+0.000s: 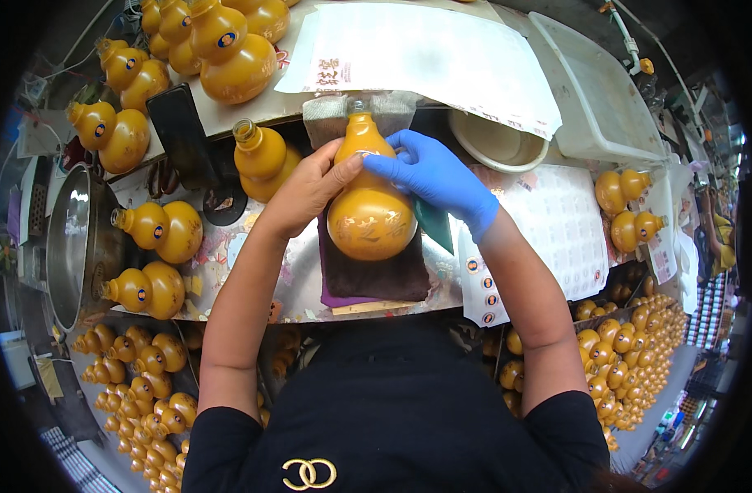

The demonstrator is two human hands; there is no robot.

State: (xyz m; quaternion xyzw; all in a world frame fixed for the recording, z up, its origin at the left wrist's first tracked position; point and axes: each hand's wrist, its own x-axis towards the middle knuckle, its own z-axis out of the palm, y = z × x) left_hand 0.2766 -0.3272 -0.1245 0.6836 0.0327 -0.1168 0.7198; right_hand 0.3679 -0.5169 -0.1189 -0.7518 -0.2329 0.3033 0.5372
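A glossy yellow gourd-shaped bottle [368, 205] lies on a dark cloth pad [376, 275] in the middle of the bench, its neck pointing away from me. My bare left hand [306, 191] grips the left side of its upper bulb. My right hand [438, 177], in a blue glove, presses on the narrow waist from the right, fingers laid across the bottle. Faint gold lettering shows on the lower bulb.
More gourd bottles stand at the left [158, 230] and back [228, 49], and several fill crates below on both sides [631, 345]. Sticker sheets [557, 222], a white sheet [425, 49], a white tub [598, 90], a bowl [495, 141] and a metal pot [76, 242] surround the pad.
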